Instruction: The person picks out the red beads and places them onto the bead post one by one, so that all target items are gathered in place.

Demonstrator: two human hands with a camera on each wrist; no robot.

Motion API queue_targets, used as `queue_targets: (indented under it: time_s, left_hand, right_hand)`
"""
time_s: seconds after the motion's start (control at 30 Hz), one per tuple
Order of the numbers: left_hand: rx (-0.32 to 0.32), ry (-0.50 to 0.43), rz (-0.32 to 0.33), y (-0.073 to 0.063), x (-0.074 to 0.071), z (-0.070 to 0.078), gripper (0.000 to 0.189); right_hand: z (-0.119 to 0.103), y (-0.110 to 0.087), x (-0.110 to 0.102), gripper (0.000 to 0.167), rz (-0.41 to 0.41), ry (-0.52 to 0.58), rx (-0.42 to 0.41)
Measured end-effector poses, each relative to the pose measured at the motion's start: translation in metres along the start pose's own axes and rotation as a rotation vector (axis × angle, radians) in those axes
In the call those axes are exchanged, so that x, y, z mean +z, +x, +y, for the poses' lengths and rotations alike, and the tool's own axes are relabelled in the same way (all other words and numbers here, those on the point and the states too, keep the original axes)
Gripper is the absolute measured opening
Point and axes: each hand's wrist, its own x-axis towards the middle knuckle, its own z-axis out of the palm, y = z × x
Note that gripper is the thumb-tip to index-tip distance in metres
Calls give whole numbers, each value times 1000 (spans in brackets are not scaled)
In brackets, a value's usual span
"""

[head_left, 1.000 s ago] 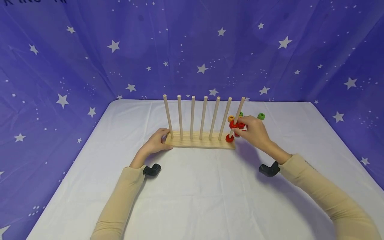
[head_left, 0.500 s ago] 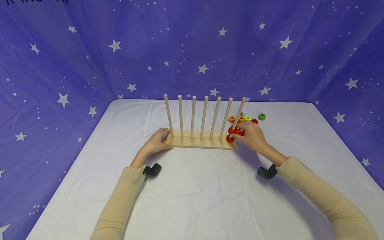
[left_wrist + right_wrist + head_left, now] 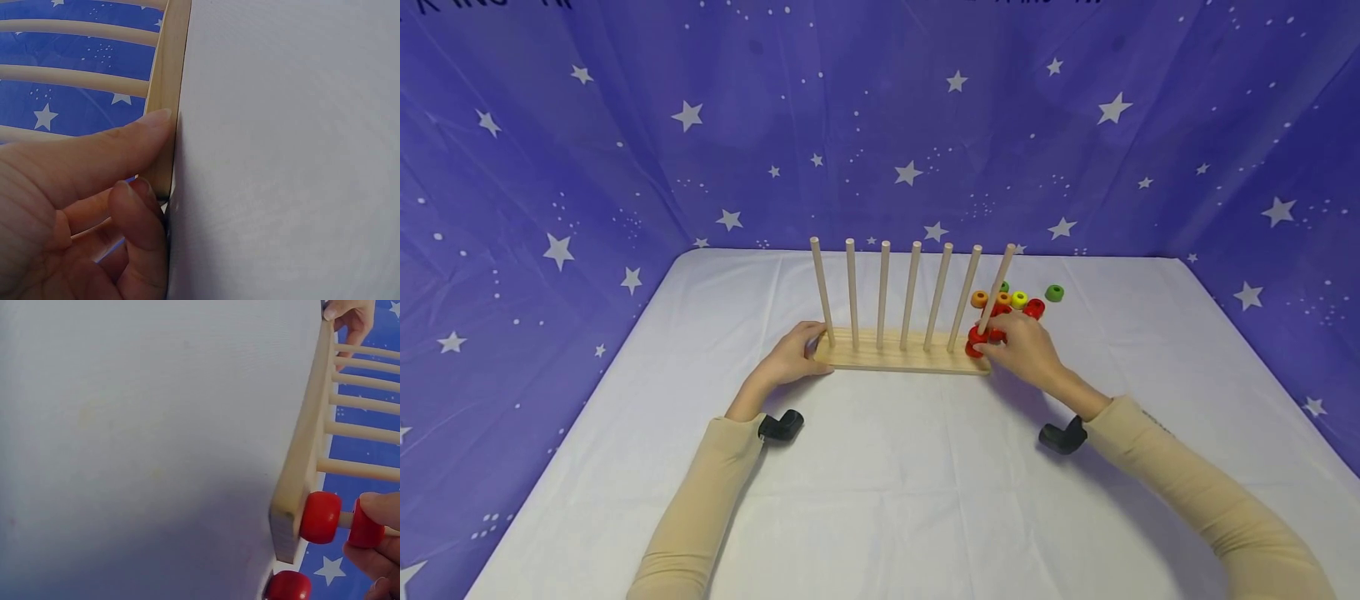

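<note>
A wooden peg rack (image 3: pixel 898 358) with several upright pegs stands on the white-covered table. My left hand (image 3: pixel 790 353) grips the left end of its base, the thumb (image 3: pixel 140 140) lying on the front edge in the left wrist view. At the other end, my right hand (image 3: pixel 1026 352) pinches a red bead (image 3: pixel 366 526) threaded on the rightmost peg (image 3: pixel 1002 279). Below that bead, a second red bead (image 3: pixel 320 517) sits against the base on the same peg. The right wrist view shows a small gap between the two beads.
Behind the rack's right end lie loose beads: orange (image 3: pixel 980 298), yellow (image 3: pixel 1018 300), green (image 3: pixel 1055 292) and several red (image 3: pixel 1034 308), some partly hidden by my right hand. A purple star-patterned cloth (image 3: pixel 880 125) rises behind the table.
My right hand has moved down along the rightmost peg, bringing the pinched red bead closer to the one at the bottom. The left hand keeps its grip on the rack.
</note>
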Motion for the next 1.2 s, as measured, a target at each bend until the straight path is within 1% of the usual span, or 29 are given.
queue_targets:
  time_s: [0.27, 0.43, 0.57, 0.77, 0.9, 1.03, 1.2]
  left_hand:
    - [-11, -4, -1, -1, 1, 0, 77]
    - [7, -3, 5, -1, 1, 0, 76]
    - [6, -4, 2, -1, 1, 0, 77]
    - [6, -2, 6, -1, 0, 0, 76]
    - [1, -4, 4, 1, -1, 0, 77]
    - [-8, -16, 1, 1, -1, 0, 77]
    - [-8, -24, 5, 1, 0, 0, 77]
  right_hand:
    - [3, -4, 5, 18, 2, 19, -18]
    - [3, -5, 7, 18, 22, 29, -33]
    - [4, -5, 8, 22, 11, 35, -34]
    - [7, -5, 0, 31, -25, 54, -33]
    - [11, -5, -8, 40, -22, 46, -17]
    - [16, -7, -12, 40, -4, 11, 0]
    - [22, -8, -14, 37, -6, -13, 19]
